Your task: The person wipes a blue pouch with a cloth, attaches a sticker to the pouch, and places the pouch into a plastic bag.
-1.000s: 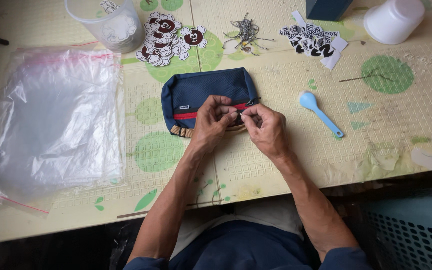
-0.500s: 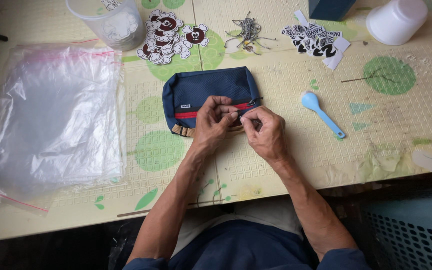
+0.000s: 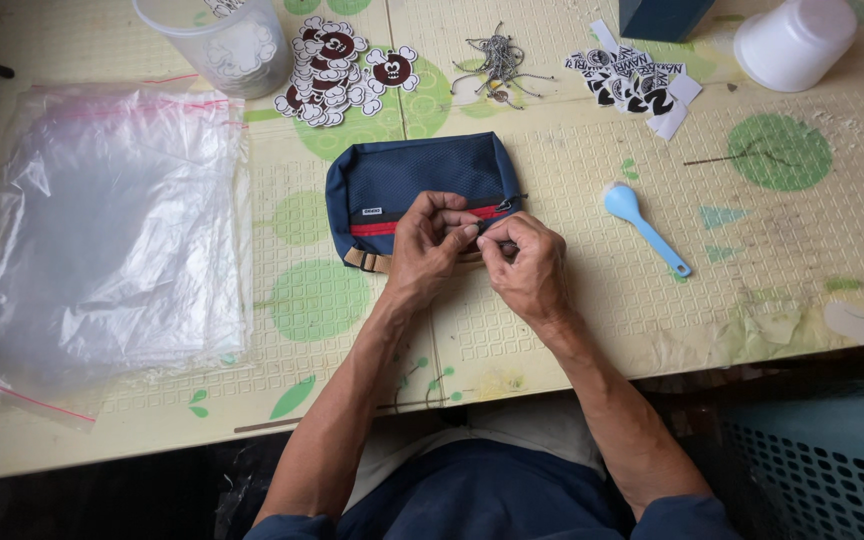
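A small navy pouch (image 3: 407,180) with a red zip stripe and a tan strap lies flat on the table in front of me. My left hand (image 3: 430,245) rests on its lower edge, fingers pinched at the zip line. My right hand (image 3: 527,265) meets it from the right, thumb and forefinger pinched on something tiny near the zip pull; the item itself is too small to make out. Both hands touch the pouch and hide its lower right corner.
A stack of clear zip bags (image 3: 102,230) lies at the left. Behind the pouch are a clear plastic cup (image 3: 222,45), round stickers (image 3: 337,70), a heap of small metal chains (image 3: 497,65), printed labels (image 3: 632,85), a white cup (image 3: 792,40) and a blue spoon (image 3: 642,225). A teal basket (image 3: 822,470) stands lower right.
The hands stay pinched together at the pouch's zip with only slight finger movement. The pouch has not shifted.
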